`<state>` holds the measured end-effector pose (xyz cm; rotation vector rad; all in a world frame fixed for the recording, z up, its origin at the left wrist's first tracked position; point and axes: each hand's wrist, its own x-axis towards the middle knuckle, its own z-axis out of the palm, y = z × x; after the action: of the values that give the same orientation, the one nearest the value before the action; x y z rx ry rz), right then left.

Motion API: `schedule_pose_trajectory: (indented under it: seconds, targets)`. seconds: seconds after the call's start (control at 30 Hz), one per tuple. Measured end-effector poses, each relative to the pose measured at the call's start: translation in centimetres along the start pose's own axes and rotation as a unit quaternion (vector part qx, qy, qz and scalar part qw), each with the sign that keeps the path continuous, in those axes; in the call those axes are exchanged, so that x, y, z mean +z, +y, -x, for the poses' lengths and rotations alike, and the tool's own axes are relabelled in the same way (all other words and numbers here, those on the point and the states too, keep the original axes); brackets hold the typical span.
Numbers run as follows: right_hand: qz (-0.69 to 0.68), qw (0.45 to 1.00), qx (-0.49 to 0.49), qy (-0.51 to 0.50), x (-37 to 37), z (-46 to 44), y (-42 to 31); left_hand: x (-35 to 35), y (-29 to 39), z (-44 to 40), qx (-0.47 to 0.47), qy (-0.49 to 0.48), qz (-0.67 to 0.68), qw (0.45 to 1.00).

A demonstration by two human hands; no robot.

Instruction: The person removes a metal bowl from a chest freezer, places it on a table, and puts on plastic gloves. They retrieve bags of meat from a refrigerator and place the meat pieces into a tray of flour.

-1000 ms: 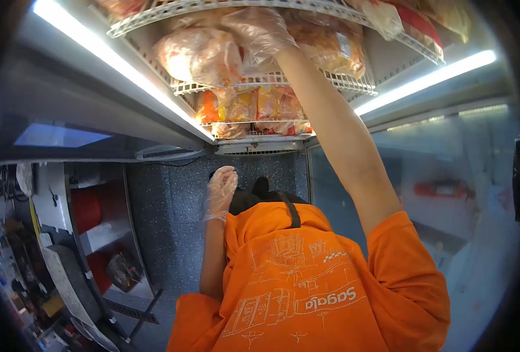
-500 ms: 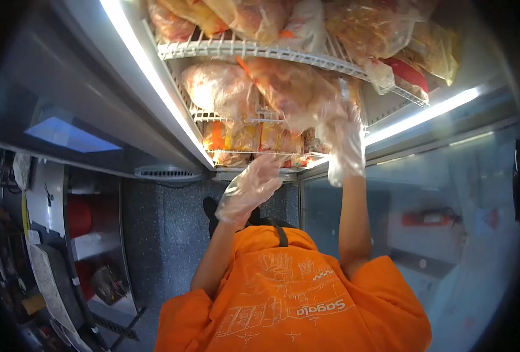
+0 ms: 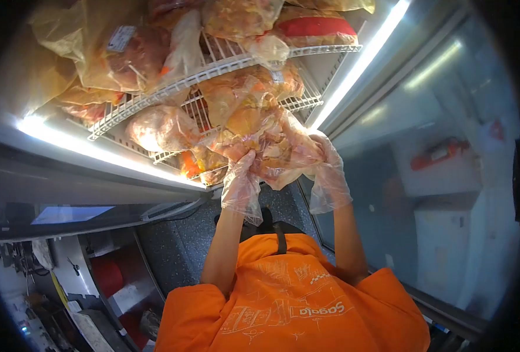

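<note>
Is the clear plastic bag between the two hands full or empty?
Not empty: pinkish-yellow pieces show through the clear plastic bag, held between the left hand and the right hand. How full, I cannot tell.

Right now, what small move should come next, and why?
Probably ease the clear bag straight back, since the left hand and right hand both hold its near side and a wire shelf shows right behind it; contact there is unclear.
</note>
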<state>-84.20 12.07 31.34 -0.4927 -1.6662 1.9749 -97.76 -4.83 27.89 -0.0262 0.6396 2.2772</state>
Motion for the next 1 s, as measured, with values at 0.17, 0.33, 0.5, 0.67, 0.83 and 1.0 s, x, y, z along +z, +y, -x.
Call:
schedule_pose_trajectory:
  seconds: [0.17,0.33,0.5,0.67,0.83,1.0]
  targets:
    - [-0.268,0.953,0.111,-0.091,0.1,1.1,-0.5,-0.5,0.7,1.4,0.017,-0.047,-0.011,0.999]
    - [-0.233,0.955,0.146,-0.108,1.8,0.8,0.3,0.6,2.0,2.1,0.016,0.011,0.045,0.999]
    - [-0.154,0.965,0.154,-0.149,1.9,0.2,0.8,-1.3,2.6,2.7,0.008,-0.041,0.080,0.996]
    - [-0.363,0.899,0.204,-0.136,1.6,3.0,3.0,-2.5,2.2,3.4,0.093,-0.009,0.078,0.993]
    - [-0.266,0.909,0.317,-0.058,4.6,6.3,2.6,-1.8,1.0,5.8,0.085,-0.003,0.115,0.990]
    - [-0.219,0.953,0.210,0.000,7.7,4.9,-0.1,-5.7,-0.8,7.8,0.097,-0.021,0.175,0.980]
